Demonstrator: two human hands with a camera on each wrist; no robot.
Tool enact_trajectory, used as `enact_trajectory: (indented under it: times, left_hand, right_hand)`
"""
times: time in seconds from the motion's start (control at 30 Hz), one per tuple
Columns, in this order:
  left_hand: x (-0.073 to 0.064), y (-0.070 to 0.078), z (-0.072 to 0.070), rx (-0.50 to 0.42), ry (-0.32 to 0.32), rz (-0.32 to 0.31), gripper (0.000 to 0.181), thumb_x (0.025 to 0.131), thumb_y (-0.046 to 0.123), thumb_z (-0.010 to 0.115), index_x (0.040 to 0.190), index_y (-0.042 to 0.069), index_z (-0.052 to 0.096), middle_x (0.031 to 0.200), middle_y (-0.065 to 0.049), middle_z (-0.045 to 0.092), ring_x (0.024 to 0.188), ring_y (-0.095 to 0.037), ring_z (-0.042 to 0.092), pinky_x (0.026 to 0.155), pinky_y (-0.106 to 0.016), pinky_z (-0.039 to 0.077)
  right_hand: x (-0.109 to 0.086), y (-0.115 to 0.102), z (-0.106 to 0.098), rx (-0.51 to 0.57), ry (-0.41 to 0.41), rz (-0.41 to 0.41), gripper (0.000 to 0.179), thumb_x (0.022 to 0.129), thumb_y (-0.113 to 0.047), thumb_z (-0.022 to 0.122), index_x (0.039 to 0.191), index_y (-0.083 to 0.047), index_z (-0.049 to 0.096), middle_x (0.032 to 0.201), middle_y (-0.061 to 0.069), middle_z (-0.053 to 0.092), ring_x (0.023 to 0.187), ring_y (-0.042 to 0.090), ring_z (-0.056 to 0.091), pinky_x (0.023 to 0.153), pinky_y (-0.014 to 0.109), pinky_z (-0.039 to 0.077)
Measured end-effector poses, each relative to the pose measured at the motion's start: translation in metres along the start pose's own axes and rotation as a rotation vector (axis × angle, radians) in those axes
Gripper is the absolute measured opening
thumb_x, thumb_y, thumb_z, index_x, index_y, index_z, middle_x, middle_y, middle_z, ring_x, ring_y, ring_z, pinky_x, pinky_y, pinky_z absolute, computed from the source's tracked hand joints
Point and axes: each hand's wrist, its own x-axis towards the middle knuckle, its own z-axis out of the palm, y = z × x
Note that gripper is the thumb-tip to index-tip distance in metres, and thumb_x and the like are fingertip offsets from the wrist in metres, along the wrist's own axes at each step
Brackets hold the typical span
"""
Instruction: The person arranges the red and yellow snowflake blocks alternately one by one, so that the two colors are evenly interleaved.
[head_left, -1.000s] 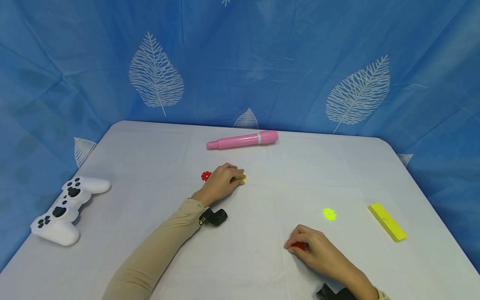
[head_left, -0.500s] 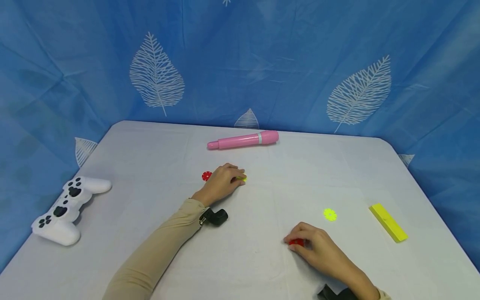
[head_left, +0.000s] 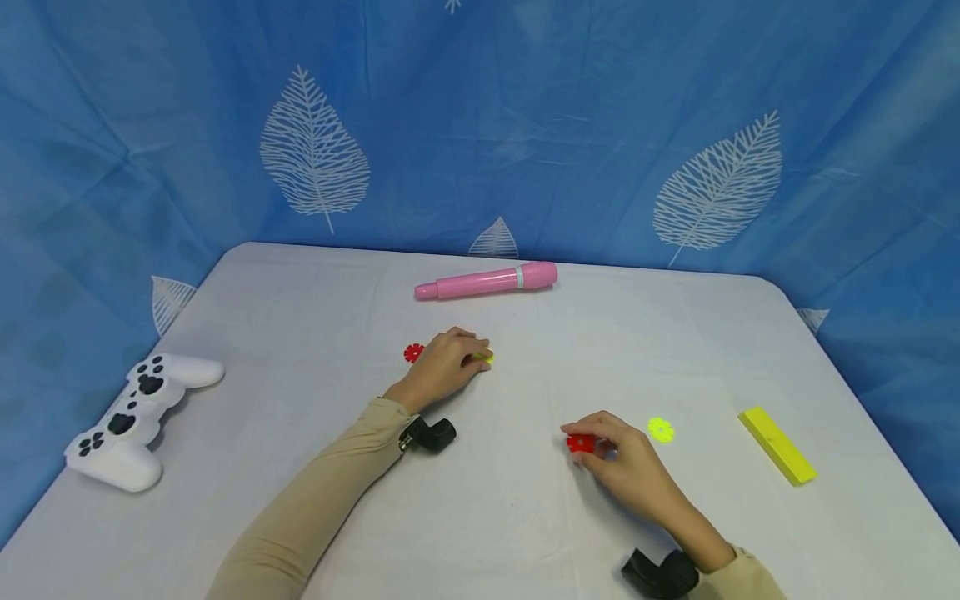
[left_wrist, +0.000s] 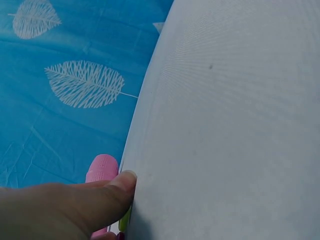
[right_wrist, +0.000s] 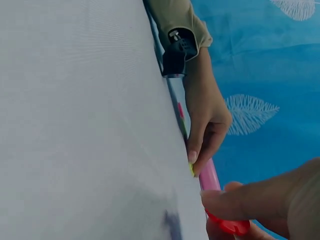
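Note:
In the head view, my left hand [head_left: 442, 365] rests near the middle of the table, pinching a yellow flower-shaped plastic disc [head_left: 486, 357] that its fingers partly cover. A red flower-shaped disc [head_left: 413, 352] lies just left of that hand. My right hand [head_left: 633, 471] pinches another red flower-shaped disc [head_left: 581, 443] between thumb and fingers, over the right-centre of the table. In the right wrist view this red disc [right_wrist: 235, 226] shows under the thumb. A second yellow flower-shaped disc [head_left: 661, 429] lies flat beyond the right hand's knuckles.
A pink microphone [head_left: 480, 283] lies along the back of the white table [head_left: 300, 300]. At the left stands a white game controller [head_left: 142, 417]. A yellow rectangular block [head_left: 777, 446] lies at the right. A blue curtain [head_left: 510, 125] with white leaves hangs behind.
My right hand has moved forward and slightly left with its red disc, which now shows more fully. The left hand has stayed in place on its yellow disc.

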Motion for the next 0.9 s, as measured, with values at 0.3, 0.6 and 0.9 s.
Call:
enact_trajectory:
  times: [0.3,0.6,0.9]
  left_hand:
    - [0.0,-0.002,0.001,0.033,0.0,0.0,0.022,0.084,0.024,0.065,0.103,0.015,0.07,0.115,0.0,0.065,0.111,-0.019,0.055,0.095,-0.036,0.044]
    - [-0.001,-0.001,0.001,0.049,-0.018,-0.019,0.024,0.084,0.026,0.064,0.105,0.016,0.069,0.116,0.0,0.064,0.111,-0.018,0.055,0.095,-0.036,0.044]
    - [0.001,-0.003,0.001,0.041,0.003,0.015,0.022,0.083,0.024,0.065,0.103,0.014,0.07,0.114,-0.001,0.065,0.109,-0.02,0.057,0.094,-0.036,0.045]
  right_hand:
    - [0.049,-0.013,0.014,0.066,0.042,0.089,0.033,0.072,0.006,0.066,0.1,-0.01,0.069,0.098,0.004,0.067,0.086,0.016,0.06,0.072,0.026,0.051]
    - [0.094,-0.02,0.034,0.135,0.044,0.181,0.035,0.074,0.003,0.064,0.106,-0.008,0.068,0.108,0.012,0.065,0.092,0.025,0.061,0.073,0.031,0.051]
    - [0.13,-0.018,0.049,0.079,0.026,0.228,0.032,0.075,-0.003,0.066,0.107,-0.007,0.067,0.107,0.014,0.066,0.09,0.023,0.062,0.068,0.025,0.048]
